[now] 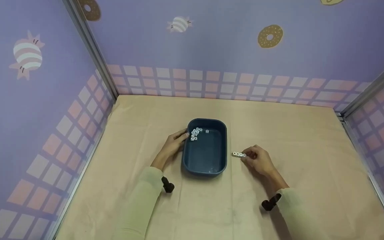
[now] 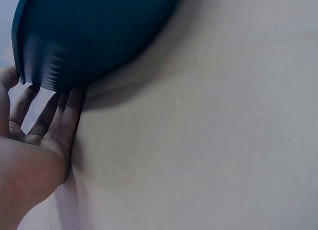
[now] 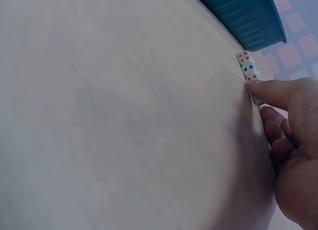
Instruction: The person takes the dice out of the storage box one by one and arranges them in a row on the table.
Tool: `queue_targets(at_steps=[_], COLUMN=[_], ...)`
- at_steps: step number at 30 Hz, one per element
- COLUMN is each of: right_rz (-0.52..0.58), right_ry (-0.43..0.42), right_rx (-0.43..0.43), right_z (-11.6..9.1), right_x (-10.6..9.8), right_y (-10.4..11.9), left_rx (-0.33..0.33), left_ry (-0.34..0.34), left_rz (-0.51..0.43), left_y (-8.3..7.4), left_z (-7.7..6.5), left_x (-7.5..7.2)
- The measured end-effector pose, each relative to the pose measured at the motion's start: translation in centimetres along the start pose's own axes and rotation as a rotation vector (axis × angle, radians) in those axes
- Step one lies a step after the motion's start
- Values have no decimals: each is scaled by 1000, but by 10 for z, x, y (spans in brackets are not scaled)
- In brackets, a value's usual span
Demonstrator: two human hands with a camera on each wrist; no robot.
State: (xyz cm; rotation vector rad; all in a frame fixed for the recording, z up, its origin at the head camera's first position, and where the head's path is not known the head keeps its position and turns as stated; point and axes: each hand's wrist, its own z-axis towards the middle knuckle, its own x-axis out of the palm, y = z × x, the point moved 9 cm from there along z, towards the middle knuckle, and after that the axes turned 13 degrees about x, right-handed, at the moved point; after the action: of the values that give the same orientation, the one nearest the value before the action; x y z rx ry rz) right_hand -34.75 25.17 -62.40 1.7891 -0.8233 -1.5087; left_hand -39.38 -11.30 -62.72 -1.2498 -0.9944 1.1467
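A dark blue plastic basin [image 1: 205, 156] rests on the cloth-covered table. Inside it, a cluster of white dice [image 1: 194, 134] lies by the far left wall, with a single die [image 1: 207, 131] a little apart. My left hand [image 1: 174, 143] holds the basin's left side, thumb at the rim and fingers against the outer wall [image 2: 59, 41]. To the right of the basin, my right hand [image 1: 258, 160] pinches one end of a short row of dice [image 1: 238, 154]. Red and blue pips show on these dice [image 3: 248, 68] in the right wrist view; the fingers hide the row's near end.
A beige cloth [image 1: 312, 160] covers the table. Purple panels with candy and doughnut pictures stand behind it [image 1: 218, 40] and at both sides. Dark wrist cameras [image 1: 168, 185] sit on both sleeves.
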Motion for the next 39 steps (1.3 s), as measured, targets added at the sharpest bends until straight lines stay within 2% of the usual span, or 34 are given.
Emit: queue_targets(at_steps=[11, 16, 24, 27, 30, 35, 39], right_rz=[-15, -29, -64, -86, -70, 38, 163], right_ry=[-32, -33, 26, 15, -26, -131, -158], right_rx=[15, 22, 17, -10, -73, -191, -244], right_z=[0, 0, 2, 3, 4, 7, 9], right_x=[2, 1, 0, -2, -4, 2, 18], right_y=[0, -1, 11, 24, 44, 86, 120], left_rx=[-4, 15, -17, -20, -18, -23, -26], left_ry=[-7, -5, -11, -5, -7, -6, 2], left_rz=[-38, -6, -22, -16, 2, -11, -29], left_y=[2, 2, 2, 0, -1, -1, 0], left_z=[1, 1, -1, 0, 0, -1, -1], left_x=[1, 2, 0, -1, -1, 0, 1])
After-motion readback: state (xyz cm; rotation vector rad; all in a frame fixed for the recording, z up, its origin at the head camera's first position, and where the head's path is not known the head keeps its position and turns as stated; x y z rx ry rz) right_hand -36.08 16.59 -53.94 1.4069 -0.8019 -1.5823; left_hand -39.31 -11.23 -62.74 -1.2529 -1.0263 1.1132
